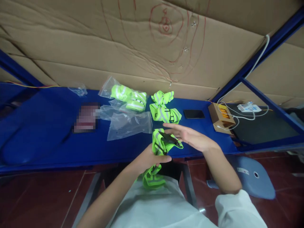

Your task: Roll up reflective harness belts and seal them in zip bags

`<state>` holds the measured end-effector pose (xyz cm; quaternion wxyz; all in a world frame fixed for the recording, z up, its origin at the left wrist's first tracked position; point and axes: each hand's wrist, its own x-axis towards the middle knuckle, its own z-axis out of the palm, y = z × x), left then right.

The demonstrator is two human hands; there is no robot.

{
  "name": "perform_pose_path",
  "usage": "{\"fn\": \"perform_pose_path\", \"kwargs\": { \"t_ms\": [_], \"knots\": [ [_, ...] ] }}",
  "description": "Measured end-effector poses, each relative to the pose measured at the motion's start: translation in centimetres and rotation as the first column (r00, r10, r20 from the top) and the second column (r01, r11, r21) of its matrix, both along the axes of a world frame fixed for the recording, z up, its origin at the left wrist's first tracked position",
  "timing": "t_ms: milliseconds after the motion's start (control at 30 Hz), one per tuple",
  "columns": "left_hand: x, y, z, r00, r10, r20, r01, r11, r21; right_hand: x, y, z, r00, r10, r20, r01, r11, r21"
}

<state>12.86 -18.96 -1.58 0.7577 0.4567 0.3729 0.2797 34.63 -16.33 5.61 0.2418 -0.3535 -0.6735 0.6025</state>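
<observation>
Filling the far side of your view, a brown cardboard wall (133, 41) carries red pen lines. Below it, your blue table (57, 145) runs the full width. Off its near edge at right, a blue-grey stool (254, 177) stands over red floor tiles. Clear plastic bags (130, 125) lie left of centre on the table; the farther ones hold yellow-green folded bundles (136, 100) with silver bands. A reddish item (86, 117), pixelated, lies left of them. At right, a small open carton (220, 118) holds something orange, a white cable beside it.

Your left hand (154, 156) is clamped on the near end of the held bundle (158, 142), yellow-green with silver bands and a black part, raised at the table's near edge. More yellow-green fabric (153, 179) hangs below that hand, at your lap; you cannot tell if it is the same piece. Your right hand (186, 136) is open, fingers extended at the bundle's right side, perhaps touching it; the overlap hides contact. Two loose bundles (163, 107) lie just beyond, right of the bags. A dark phone (194, 114) lies flat between them and the carton.
</observation>
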Motion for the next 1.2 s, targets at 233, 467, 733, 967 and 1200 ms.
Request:
{"fn": "perform_pose_path", "kwargs": {
  "t_ms": [233,467,733,967,1200],
  "knots": [
    [0.1,0.3,-0.4,0.985,-0.14,0.1,0.15,0.984,-0.099,-0.6,2.4,0.5,0.951,0.076,0.301,-0.072,0.997,-0.027],
    [0.4,1.1,0.9,0.97,-0.169,0.175,0.181,0.982,-0.052,-0.8,2.4,3.8,0.969,0.168,0.179,-0.149,0.982,-0.113],
    [-0.2,2.9,6.0,0.894,-0.405,0.193,0.346,0.896,0.278,-2.0,2.6,11.2,0.921,0.058,0.386,-0.146,0.968,0.203],
    [1.8,2.9,4.1,0.893,-0.256,0.371,0.262,0.964,0.035,-2.1,3.2,12.2,0.751,-0.306,0.585,-0.228,0.711,0.665],
    [2.6,5.5,4.0,0.895,-0.16,0.415,0.209,0.975,-0.075,-1.8,3.5,8.4,0.651,-0.57,0.501,-0.223,0.488,0.844]
  ]
}}
